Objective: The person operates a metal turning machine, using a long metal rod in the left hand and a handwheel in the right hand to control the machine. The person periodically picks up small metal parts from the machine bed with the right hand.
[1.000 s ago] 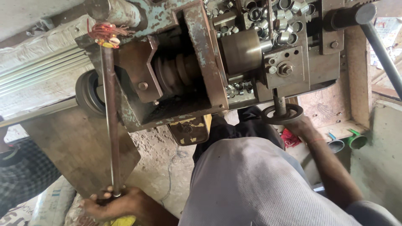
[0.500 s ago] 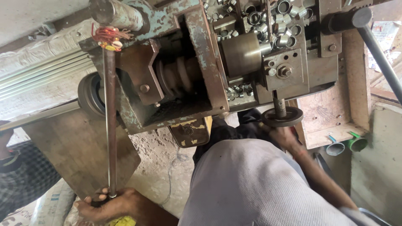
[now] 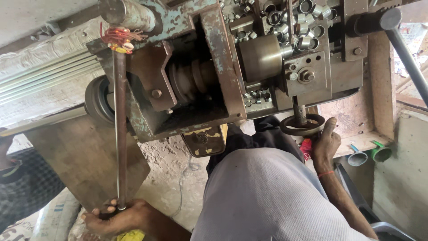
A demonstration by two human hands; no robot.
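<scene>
Gripping the lower end of a long metal rod (image 3: 120, 134), the left hand (image 3: 117, 217) sits at the bottom of the view, fingers curled shut around the bar just above a scrap of yellow material (image 3: 132, 235). Beside it, the person's light grey shirt (image 3: 263, 196) fills the lower middle of the frame. On the other side, the right hand (image 3: 324, 143) reaches up past the shirt, an orange thread around its wrist; its fingers are partly curled and the thumb points up against the rim of a small round handwheel (image 3: 302, 124), touching it rather than closing fully around it. Near that hand, on a ledge, lie two short funnel-like pieces, one blue (image 3: 357, 157) and one green (image 3: 381, 152). At the left edge a dark checked sleeve (image 3: 24, 187) of another person shows, well apart from the rod. From the left hand the rod runs straight up across a flat rusty plate (image 3: 84, 165) to the worn, blue-green machine (image 3: 209, 58), where its top end is wound with red and yellow thread (image 3: 118, 37). Beside the rod's upper part sits a dark pulley wheel (image 3: 98, 100). Farther up, within the machine's frame, a stepped pulley (image 3: 191, 80) stands next to a smooth brass-coloured cylinder (image 3: 261, 57). Beyond the cylinder, a tray holds a heap of small metal rings (image 3: 285, 20). At the top right a grey lever (image 3: 408, 58) slants down from a dark round knob.
</scene>
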